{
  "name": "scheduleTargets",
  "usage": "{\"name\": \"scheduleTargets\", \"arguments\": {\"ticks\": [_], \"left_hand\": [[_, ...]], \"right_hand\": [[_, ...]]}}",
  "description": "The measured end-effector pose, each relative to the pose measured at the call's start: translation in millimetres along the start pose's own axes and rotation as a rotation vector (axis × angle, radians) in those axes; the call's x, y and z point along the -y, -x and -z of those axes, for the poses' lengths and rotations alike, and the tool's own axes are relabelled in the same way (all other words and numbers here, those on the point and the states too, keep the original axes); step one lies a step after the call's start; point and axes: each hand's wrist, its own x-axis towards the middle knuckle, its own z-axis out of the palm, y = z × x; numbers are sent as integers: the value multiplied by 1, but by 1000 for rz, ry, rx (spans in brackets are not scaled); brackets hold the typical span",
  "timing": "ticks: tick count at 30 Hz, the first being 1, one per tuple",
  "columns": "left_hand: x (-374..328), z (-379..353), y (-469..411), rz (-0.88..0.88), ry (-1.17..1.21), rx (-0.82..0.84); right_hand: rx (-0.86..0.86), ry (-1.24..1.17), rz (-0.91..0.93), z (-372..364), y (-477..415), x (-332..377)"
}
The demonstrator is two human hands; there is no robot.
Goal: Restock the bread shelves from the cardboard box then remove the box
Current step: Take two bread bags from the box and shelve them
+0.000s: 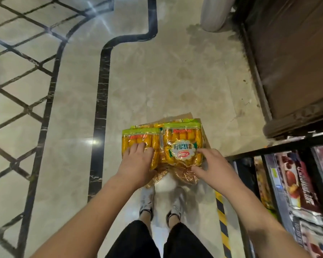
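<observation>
1. Bread in clear wrap, yellow rolls inside: a left packet [138, 140] and a right packet [182, 144] lie side by side, touching, on a cardboard box [186, 116].
2. The box stands on the floor [157, 81] just ahead of the person's white shoes [147, 200]. Only slivers of it show round the packets.
3. The left grip [136, 162], a bare hand, lies on top of the left packet with its fingers spread over the wrap and its thumb at the near edge. I cannot tell whether it pinches the packet or only rests there.
4. The right grip [211, 164], also bare, holds the right packet at its near right corner, with fingers curled over the top and the thumb pressed into the crinkled end of the wrap.
5. A black-framed shelf [268, 151] stands just right of the box, with packaged goods [296, 185] lying in it.
6. A yellow and black striped strip [222, 218] runs along the floor at the shelf's foot.
</observation>
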Motion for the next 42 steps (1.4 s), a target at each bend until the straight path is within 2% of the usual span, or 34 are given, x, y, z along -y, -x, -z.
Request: {"name": "scheduleTargets", "arguments": {"ticks": [11,14,19,26,32,37,42], "left_hand": [[10,-43,-75,-26,-75,107],[20,-53,-83,-9,-53,125],[30,-57,-87,13,-48,140],[32,-49,-103,-9,-55,157],[20,-41,-118,-54,-59,139],[14,-33,-122,-89,-29,120],[3,-23,-124,-162,105,0]], "right_hand": [[5,11,-81,-39,-74,-38],[11,-107,-213,-53,-92,-58],[124,-452,-436,-92,-126,-84],[138,-658,-530,-112,-147,-96],[265,-751,-513,-96,-146,-102],[175,-843,-435,-81,-136,-97],[160,-558,-259,-33,-122,-80]]}}
